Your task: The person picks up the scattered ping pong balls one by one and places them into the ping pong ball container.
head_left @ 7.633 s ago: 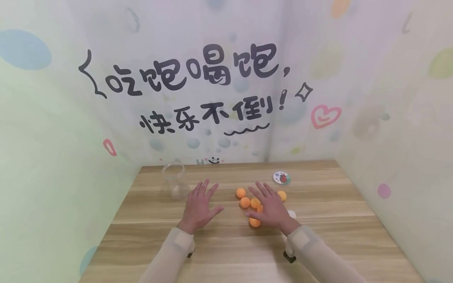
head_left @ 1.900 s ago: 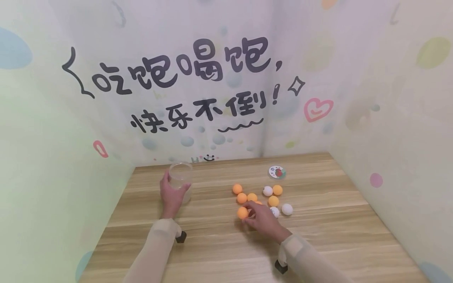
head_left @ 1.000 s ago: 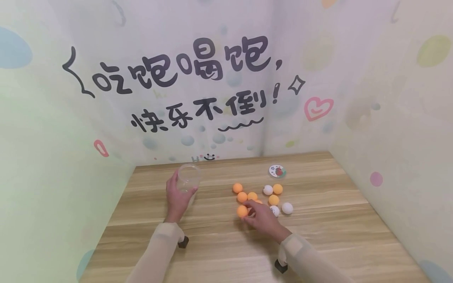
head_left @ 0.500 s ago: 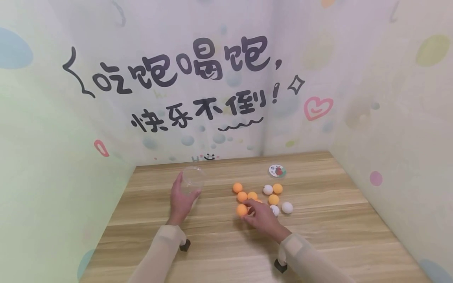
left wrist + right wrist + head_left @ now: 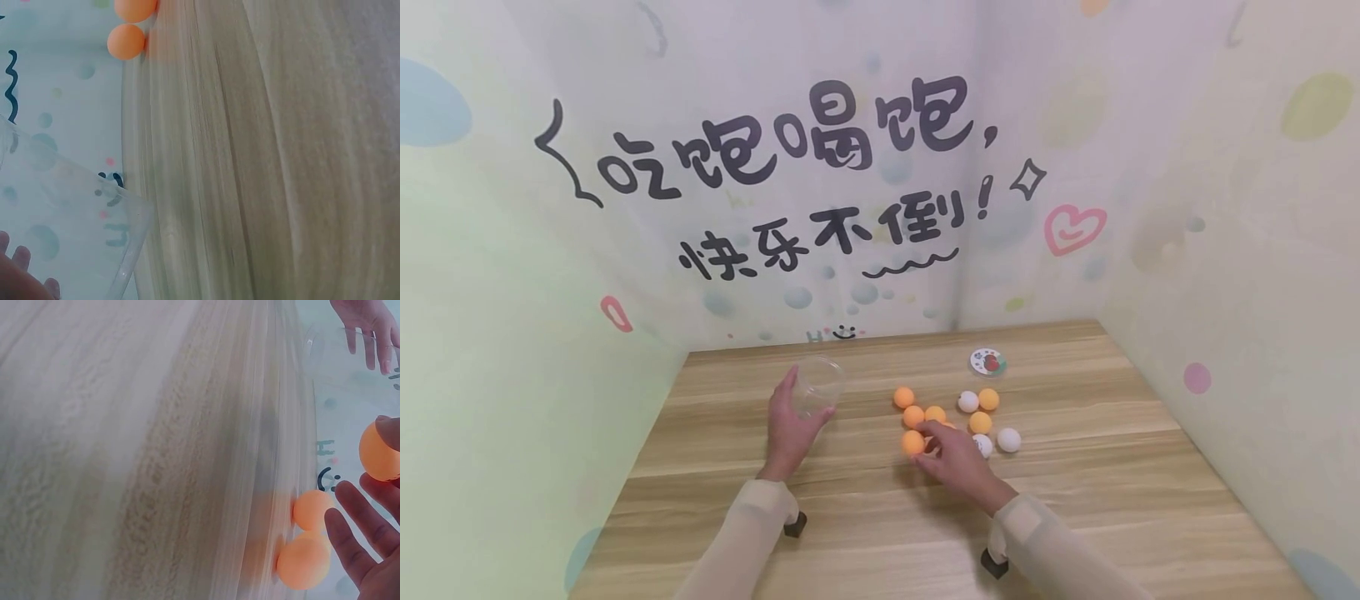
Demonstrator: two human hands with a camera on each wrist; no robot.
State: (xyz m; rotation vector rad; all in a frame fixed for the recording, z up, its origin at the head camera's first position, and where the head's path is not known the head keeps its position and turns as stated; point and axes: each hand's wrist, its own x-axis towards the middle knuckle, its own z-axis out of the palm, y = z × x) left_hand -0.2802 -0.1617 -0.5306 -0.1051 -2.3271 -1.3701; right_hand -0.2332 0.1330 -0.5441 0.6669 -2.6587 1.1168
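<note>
My left hand [image 5: 792,425] grips a clear plastic jar [image 5: 818,385] round its side. The jar tilts with its open mouth up and shows nothing inside; whether its base touches the table cannot be told. In the left wrist view its clear wall [image 5: 75,200] fills the lower left. My right hand [image 5: 958,460] pinches an orange ping-pong ball [image 5: 913,442] between thumb and index finger; the right wrist view shows this ball [image 5: 380,453] raised, the other fingers spread. Several orange balls [image 5: 913,417] and white balls [image 5: 1009,440] lie around that hand, some partly hidden behind it.
A round lid with a printed picture [image 5: 988,362] lies at the back right of the wooden table [image 5: 865,533]. Printed walls [image 5: 880,208] close off the back and both sides.
Both hands were spread open earlier, and the jar stood upright at back left. My left hand has since taken it, tilted it and brought it rightward. My right hand pinches a ball, nearly still lately.
</note>
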